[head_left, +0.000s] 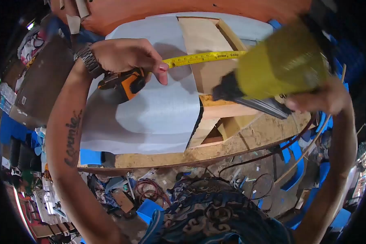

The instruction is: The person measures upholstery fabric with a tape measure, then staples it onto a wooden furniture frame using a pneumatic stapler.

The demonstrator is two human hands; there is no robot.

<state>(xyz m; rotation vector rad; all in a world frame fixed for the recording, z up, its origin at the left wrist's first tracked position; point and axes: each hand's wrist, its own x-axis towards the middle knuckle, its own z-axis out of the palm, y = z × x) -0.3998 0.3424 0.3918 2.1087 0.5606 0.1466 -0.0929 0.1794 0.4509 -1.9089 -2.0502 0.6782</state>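
My left hand, with a metal watch on the wrist, pinches the yellow tape blade near an orange and black tape measure case. The blade stretches to the right across a wooden frame. At the right, my right hand is closed round a yellow and black tool, blurred by motion, whose dark nose is over the frame's edge. White fabric or foam sheet covers the frame's left part. The tool hides the blade's far end.
The frame rests on a chipboard table. A dark red hose runs along its front edge. Blue foam scraps and coiled cords lie on the floor. A brown box stands at the left; an orange surface is behind.
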